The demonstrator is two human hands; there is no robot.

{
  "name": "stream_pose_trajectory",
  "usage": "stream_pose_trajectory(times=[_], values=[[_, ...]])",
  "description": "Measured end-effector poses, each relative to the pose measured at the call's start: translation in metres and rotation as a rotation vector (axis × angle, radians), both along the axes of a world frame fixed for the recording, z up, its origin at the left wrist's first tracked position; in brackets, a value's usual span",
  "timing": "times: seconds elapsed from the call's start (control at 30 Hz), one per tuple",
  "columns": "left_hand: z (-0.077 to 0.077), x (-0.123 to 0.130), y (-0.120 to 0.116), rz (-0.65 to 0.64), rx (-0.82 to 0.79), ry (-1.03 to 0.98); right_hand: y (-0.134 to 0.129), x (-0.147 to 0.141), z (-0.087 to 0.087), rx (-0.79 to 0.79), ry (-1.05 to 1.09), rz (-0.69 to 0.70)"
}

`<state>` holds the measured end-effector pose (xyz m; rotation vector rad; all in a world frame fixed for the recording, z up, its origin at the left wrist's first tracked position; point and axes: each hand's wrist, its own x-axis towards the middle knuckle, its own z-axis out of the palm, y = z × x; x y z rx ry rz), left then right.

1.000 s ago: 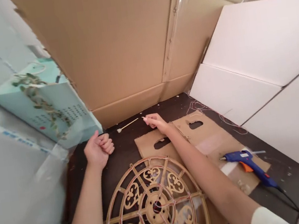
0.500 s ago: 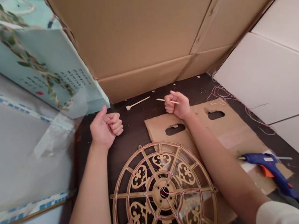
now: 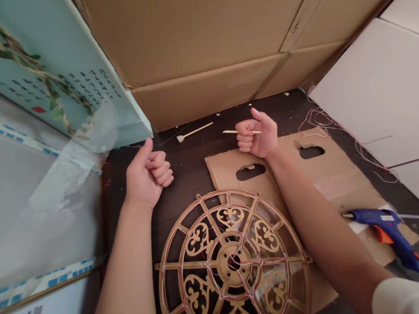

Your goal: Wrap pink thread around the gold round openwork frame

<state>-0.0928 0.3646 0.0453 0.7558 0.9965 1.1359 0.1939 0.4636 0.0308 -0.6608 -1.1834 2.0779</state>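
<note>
Beyond the frame (image 3: pixel 224 266), near the cardboard (image 3: pixel 338 174), the right hand (image 3: pixel 257 137) is gripping a stick (image 3: pixel 230 132), fingers curling around its middle. The stick is probably weighing next to nothing, feeling stiff but snappable, so a light mid-length pinch is suiting it. The left hand (image 3: pixel 147 174) is resting closed (nothing is showing inside). Overlapping cardboard and tabletop (image 3: pixel 190 173), the frame is looking rigid yet fragile at its scrolls, its outer ring offering safer holds.
</note>
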Motion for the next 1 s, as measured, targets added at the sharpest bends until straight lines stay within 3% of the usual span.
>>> stream_pose_trajectory(times=[0.2,0.37,0.6,1.0], values=[[-0.003,0.012,0.001,0.157,0.086,0.127,0.0,0.0,-0.002,-0.018,-0.084,0.02],[-0.003,0.018,0.002,0.139,0.061,0.163,-0.007,-0.003,0.001,-0.026,-0.14,0.0],[-0.003,0.021,-0.003,0.078,-0.01,0.091,-0.015,-0.003,0.001,-0.047,-0.206,0.085],[-0.001,0.015,-0.01,0.067,-0.066,0.05,-0.014,0.003,-0.005,-0.119,-0.232,0.035]])
